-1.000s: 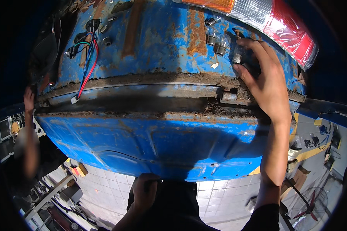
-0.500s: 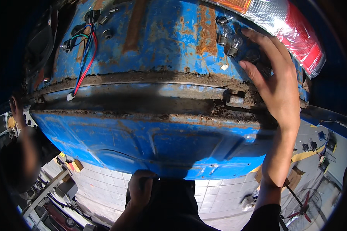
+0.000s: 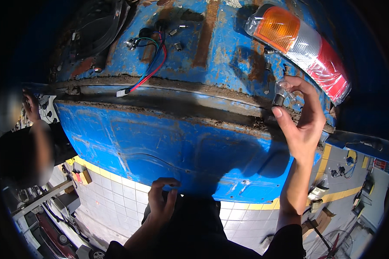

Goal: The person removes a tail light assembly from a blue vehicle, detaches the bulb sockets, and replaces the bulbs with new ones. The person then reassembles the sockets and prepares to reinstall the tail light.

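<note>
My right hand (image 3: 304,116) is closed on a small clear light bulb (image 3: 279,99), its metal base pinched by the thumb and its glass toward the bent fingers. More clear glass shows against the palm side; I cannot tell whether it is held too. Just beyond the hand lies a tail light (image 3: 302,41) in clear wrap, with orange, clear and red sections. Below the lower edge of a blue metal panel (image 3: 160,146), my left hand (image 3: 162,200) has its fingers curled and thumb apart, with nothing visible between them.
A wire harness (image 3: 162,60) with a white connector rests on the rusty blue metal surface (image 3: 181,71) at the left. Small metal-based bulbs (image 3: 178,46) lie beside it. A dark gap (image 3: 173,101) runs above the panel. Another person's hand (image 3: 31,105) shows at far left.
My right hand has come back from beside the tail light, now pinching a bulb that lay among others there. The left hand has shifted slightly. The whole view has also shifted.
</note>
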The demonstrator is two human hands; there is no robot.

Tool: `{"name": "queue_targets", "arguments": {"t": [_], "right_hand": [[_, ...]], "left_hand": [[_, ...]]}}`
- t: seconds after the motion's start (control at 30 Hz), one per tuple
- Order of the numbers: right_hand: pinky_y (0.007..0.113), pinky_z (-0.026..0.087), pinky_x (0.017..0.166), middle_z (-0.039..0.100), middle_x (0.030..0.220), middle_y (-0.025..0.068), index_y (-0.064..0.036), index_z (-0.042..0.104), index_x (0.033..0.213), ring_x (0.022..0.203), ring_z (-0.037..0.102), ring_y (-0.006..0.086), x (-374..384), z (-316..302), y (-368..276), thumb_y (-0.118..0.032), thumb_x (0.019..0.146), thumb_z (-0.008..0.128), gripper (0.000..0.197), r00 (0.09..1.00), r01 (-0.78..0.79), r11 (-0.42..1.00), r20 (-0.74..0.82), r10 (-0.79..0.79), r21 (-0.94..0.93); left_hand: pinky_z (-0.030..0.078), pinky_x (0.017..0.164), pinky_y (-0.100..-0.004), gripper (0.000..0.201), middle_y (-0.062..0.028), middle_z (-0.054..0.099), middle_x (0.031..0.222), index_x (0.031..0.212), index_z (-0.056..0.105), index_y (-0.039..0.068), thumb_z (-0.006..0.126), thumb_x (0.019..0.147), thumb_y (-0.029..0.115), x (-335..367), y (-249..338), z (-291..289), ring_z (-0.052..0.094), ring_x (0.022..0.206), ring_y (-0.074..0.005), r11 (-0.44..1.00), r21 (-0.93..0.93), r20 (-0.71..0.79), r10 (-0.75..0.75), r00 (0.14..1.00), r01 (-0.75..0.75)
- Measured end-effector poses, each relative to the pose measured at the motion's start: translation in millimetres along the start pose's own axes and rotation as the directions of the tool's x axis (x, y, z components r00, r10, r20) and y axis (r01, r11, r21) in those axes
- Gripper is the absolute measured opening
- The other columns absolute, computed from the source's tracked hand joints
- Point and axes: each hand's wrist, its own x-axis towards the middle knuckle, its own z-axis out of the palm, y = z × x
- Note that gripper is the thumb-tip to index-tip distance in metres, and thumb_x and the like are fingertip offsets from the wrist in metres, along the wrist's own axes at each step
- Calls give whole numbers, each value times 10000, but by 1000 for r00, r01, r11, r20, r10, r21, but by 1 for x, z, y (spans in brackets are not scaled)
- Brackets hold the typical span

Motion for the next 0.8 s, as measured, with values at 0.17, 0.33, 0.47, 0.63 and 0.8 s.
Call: {"name": "queue_targets", "arguments": {"t": [0.17, 0.33, 0.47, 0.63, 0.8], "right_hand": [[314, 423, 881, 567, 1113, 112, 65, 517, 1183, 981, 563, 179, -62, 79, -81, -170, 720, 781, 582, 881, -465, 435, 452, 141, 771], [303, 397, 885, 509, 1119, 96, 31, 476, 1201, 1049, 500, 166, -94, 156, -144, -88, 760, 672, 497, 833, -531, 298, 553, 14, 793], [289, 400, 805, 486, 1100, 85, 23, 474, 1169, 991, 485, 159, -122, 236, -193, -271, 874, 625, 443, 781, -624, 17, 624, -6, 781], [298, 434, 767, 554, 995, 96, 22, 500, 1132, 880, 554, 168, -142, 331, -273, -269, 917, 568, 367, 775, -627, 67, 630, -46, 776], [298, 441, 832, 555, 1063, 106, 45, 472, 1175, 965, 554, 165, -141, 381, -331, -245, 908, 605, 416, 865, -471, 361, 502, 11, 805]], "left_hand": [[466, 789, -347, 480, -138, 562, 1054, 1138, 563, -2, 758, 728, 154, 53, 84, -34, 563, 960, -254, 793, 142, 128, 578, 806, -592], [433, 785, -357, 345, -82, 584, 985, 922, 703, 59, 779, 683, 296, 66, 107, -116, 559, 913, -247, 588, 241, 244, 734, 634, -772], [406, 790, -342, 289, -29, 618, 920, 916, 710, 98, 777, 667, 229, 48, 91, -201, 587, 857, -198, 638, 164, 157, 737, 658, -753], [404, 767, -335, 274, -47, 621, 894, 914, 705, 84, 776, 684, 216, 30, 67, -315, 584, 820, -209, 617, 56, 68, 782, 619, -785], [403, 834, -353, 184, -82, 608, 989, 908, 689, 63, 740, 761, 161, 11, 71, -394, 573, 932, -224, 738, -97, 76, 674, 735, -667]]}}
